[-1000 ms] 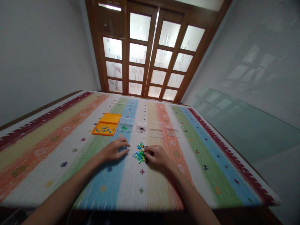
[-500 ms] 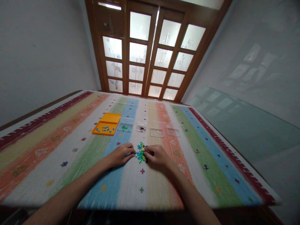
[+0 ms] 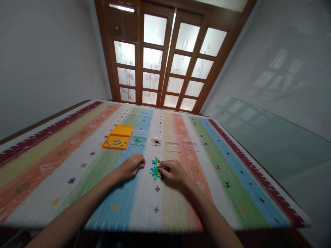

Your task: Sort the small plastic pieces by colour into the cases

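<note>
A small heap of tiny coloured pieces (image 3: 155, 168) lies on the striped cloth (image 3: 77, 162) in front of me. My right hand (image 3: 173, 171) rests at the heap's right edge, fingers curled and pinched among the pieces; what they hold is too small to see. My left hand (image 3: 131, 165) lies a little left of the heap, fingers curled together with the tips pointing at the heap. Beyond the heap an orange tray (image 3: 118, 136) holds blue pieces, and a row of clear trays follows: one with green pieces (image 3: 138, 140), one with dark pieces (image 3: 156, 142), one with yellow pieces (image 3: 173, 146).
A further clear tray (image 3: 190, 146) ends the row on the right. The cloth covers a wide table up to a wooden glazed door (image 3: 165, 55). A glass sheet (image 3: 258, 134) leans along the right wall. The table's near edge runs just below my forearms.
My left hand slid right to the heap's left edge, then drew back slightly left with fingers curled. My right hand stayed at the heap.
</note>
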`<state>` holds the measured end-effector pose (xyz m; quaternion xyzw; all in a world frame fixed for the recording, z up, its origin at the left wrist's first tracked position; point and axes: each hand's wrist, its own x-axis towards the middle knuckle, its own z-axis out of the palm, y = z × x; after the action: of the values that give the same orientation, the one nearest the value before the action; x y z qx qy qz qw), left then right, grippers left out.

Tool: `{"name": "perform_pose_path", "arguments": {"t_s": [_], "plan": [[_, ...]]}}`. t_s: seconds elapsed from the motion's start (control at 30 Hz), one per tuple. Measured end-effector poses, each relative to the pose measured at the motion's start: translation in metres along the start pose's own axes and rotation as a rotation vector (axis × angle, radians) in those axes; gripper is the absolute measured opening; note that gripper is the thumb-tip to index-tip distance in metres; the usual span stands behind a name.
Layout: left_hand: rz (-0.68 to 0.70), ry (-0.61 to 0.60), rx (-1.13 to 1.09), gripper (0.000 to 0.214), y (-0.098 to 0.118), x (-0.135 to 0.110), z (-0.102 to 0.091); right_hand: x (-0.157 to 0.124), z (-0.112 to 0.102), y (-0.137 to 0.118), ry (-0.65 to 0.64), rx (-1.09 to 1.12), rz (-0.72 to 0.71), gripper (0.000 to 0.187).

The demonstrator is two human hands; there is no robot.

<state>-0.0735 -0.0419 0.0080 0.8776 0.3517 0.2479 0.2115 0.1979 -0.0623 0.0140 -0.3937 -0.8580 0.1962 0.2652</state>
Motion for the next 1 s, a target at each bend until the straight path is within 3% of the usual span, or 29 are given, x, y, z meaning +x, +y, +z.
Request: {"name": "perform_pose_path", "arguments": {"t_s": [0.3,0.57,0.7,0.8,1.0], "plan": [[-0.165,0.291,-0.033,0.015,-0.016,0.003,-0.031,-0.001,0.001,-0.001,-0.004,-0.013,0.022,0.017],[-0.484,0.608,0.144,0.023,-0.057,-0.004,-0.086,0.000,0.002,-0.003,-0.017,-0.018,0.019,0.017],[-0.586,0.593,0.197,0.020,-0.076,-0.006,-0.093,0.001,0.001,-0.004,-0.023,-0.020,0.022,0.016],[-0.563,0.550,0.224,0.019,-0.084,-0.006,-0.091,0.001,0.000,-0.005,-0.031,-0.021,0.018,0.017],[-0.500,0.582,0.325,0.019,-0.097,-0.011,-0.093,0.000,0.000,-0.006,-0.029,-0.015,0.027,0.017]]}}
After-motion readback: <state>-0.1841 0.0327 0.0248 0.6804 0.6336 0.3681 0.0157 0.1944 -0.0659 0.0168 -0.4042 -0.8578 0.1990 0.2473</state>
